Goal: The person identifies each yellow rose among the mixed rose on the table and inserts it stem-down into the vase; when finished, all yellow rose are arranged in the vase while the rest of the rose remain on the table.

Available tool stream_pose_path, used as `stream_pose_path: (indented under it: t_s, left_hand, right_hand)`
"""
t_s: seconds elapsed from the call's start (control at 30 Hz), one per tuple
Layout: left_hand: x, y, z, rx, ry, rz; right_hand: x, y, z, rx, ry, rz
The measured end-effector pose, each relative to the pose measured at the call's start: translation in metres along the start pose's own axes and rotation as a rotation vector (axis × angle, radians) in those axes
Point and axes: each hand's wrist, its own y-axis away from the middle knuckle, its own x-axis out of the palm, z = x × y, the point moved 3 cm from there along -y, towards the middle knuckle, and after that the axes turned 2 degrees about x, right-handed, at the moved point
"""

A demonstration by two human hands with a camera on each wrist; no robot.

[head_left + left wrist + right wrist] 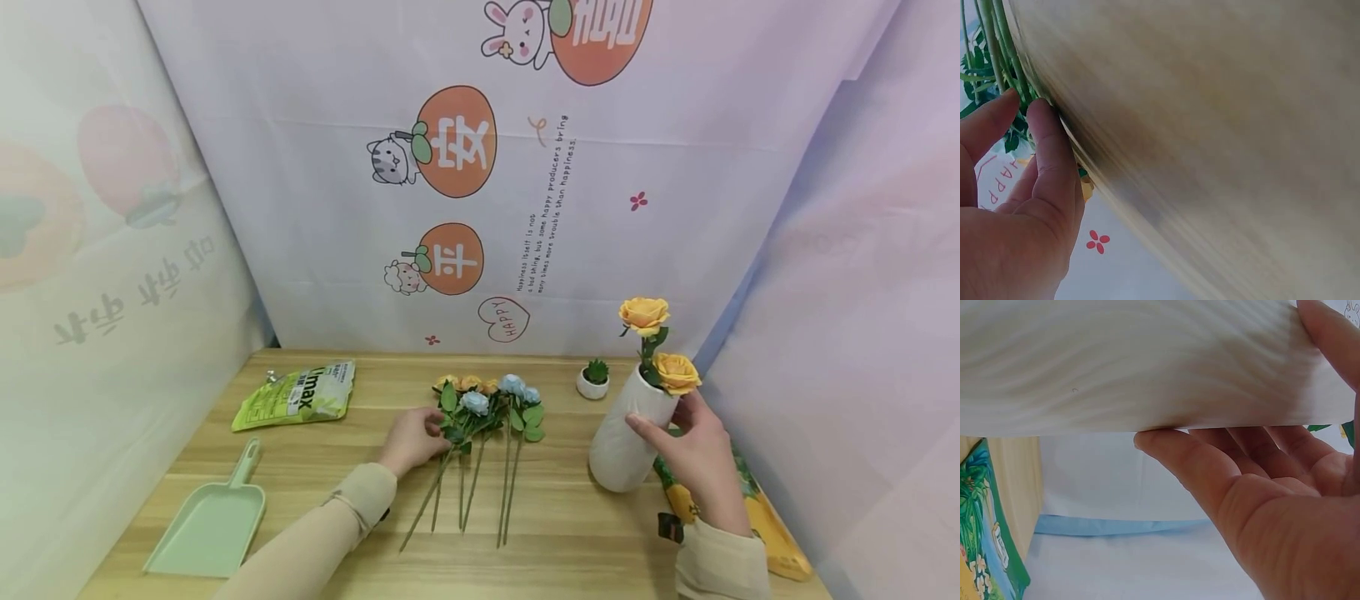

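Observation:
My left hand [420, 435] rests at the leafy part of a bunch of artificial flowers [487, 404] lying on the wooden table [555, 533]. These blooms are blue and orange, with long green stems [468, 492] pointing toward me. In the left wrist view, the thumb and forefinger of the left hand [1021, 105] pinch the green stems [997, 50]. My right hand [686, 442] grips a white vase [622, 442], tilted, with two yellow roses [645, 315] in it. In the right wrist view, the fingers [1172, 447] curl under the vase [1135, 362].
A tiny potted succulent [595, 379] stands behind the vase. A green bag [296, 396] and a green dustpan [210, 521] lie at the left. A colourful packet [772, 529] lies under my right forearm. Printed cloth walls close in the table on three sides.

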Motion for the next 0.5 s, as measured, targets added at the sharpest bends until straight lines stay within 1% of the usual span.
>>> stream_pose_path:
  t_s: [0.3, 0.5]
  left_hand:
    - [0.0052, -0.0026, -0.0005, 0.019, -0.033, -0.007]
    - [0.0036, -0.0018, -0.0016, 0.001, -0.031, -0.004]
  right_hand:
    - [-0.0001, -0.0019, -0.0021, -0.012, 0.0, -0.005]
    - [-0.0005, -0.0014, -0.0025, -0.014, 0.001, -0.005]
